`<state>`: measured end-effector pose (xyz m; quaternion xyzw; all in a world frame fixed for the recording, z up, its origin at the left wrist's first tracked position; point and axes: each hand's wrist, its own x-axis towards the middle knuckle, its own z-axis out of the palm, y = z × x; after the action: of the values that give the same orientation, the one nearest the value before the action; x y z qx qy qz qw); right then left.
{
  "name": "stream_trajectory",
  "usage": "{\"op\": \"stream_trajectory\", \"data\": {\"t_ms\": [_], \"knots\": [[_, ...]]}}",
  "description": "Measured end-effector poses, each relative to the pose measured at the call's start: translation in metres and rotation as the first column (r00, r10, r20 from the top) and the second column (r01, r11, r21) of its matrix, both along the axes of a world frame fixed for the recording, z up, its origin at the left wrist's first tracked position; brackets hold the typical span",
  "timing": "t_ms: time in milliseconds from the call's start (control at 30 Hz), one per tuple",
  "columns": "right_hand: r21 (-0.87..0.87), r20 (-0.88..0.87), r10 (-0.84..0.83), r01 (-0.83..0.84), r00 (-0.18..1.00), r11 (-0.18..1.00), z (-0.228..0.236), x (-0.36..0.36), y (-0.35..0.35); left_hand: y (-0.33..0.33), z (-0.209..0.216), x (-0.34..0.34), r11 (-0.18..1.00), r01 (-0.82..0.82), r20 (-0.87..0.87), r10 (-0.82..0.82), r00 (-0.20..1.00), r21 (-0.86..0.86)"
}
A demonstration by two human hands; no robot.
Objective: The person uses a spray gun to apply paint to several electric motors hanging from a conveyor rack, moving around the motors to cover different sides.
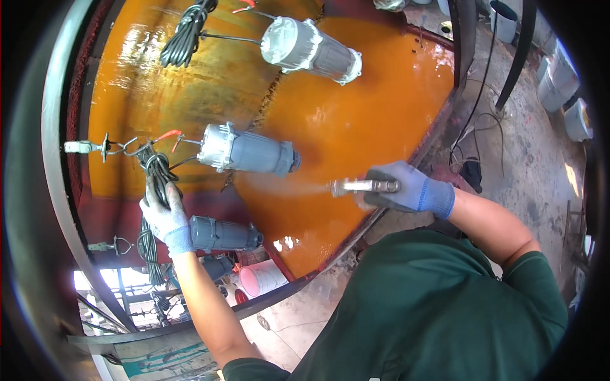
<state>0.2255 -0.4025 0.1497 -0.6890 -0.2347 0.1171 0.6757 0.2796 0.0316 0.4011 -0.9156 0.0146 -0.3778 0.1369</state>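
Observation:
My right hand [410,189], in a blue-and-grey work glove, is closed around a metal spray gun [368,185]. From its nozzle a pale mist drifts left, towards the lower end of a hanging motor housing [251,150]. That housing is bare silver at its left end and painted grey-blue along the body. My left hand [166,219], gloved too, grips a coiled black cable [154,164] attached to the motor. A hook with a red clip [168,135] links the motor to the hanger [86,147] at the left.
Another silver motor [311,51] hangs farther off beside its own cable coil [189,35]. A grey-blue motor [225,233] hangs nearer me. Behind them stands a wet orange-coated booth wall [356,108]. A pink-and-white bucket [262,278] sits below; several buckets [578,120] stand at the right.

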Motion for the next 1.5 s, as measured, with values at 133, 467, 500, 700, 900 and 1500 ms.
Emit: {"op": "stream_trajectory", "data": {"t_ms": [133, 467, 500, 700, 900, 1500], "knots": [[0.151, -0.170, -0.283, 0.309, 0.944, 0.939, -0.037, 0.005, 0.011, 0.003, 0.000, 0.000, 0.999, 0.041, 0.011, -0.041, 0.999, -0.034], [0.072, -0.145, -0.214, 0.226, 0.966, 0.972, -0.049, 0.022, -0.019, 0.048, 0.003, -0.001, 0.999, 0.015, -0.017, -0.015, 1.000, -0.033], [0.096, -0.220, -0.314, 0.341, 0.923, 0.935, -0.046, 0.024, -0.017, 0.055, 0.003, 0.002, 0.999, 0.015, -0.020, -0.015, 1.000, -0.030], [0.113, 0.016, -0.013, 0.011, 1.000, 0.994, -0.028, 0.018, -0.029, 0.096, 0.006, 0.015, 0.996, 0.024, -0.038, -0.027, 0.999, -0.085], [0.099, -0.244, -0.302, 0.333, 0.922, 0.938, -0.019, 0.022, -0.023, 0.145, 0.015, 0.029, 0.978, 0.087, -0.031, -0.095, 0.995, -0.189], [0.110, -0.141, -0.130, 0.146, 0.981, 0.983, -0.044, 0.012, -0.001, -0.039, 0.040, 0.178, 0.912, 0.267, -0.127, -0.238, 0.963, 0.313]]}}
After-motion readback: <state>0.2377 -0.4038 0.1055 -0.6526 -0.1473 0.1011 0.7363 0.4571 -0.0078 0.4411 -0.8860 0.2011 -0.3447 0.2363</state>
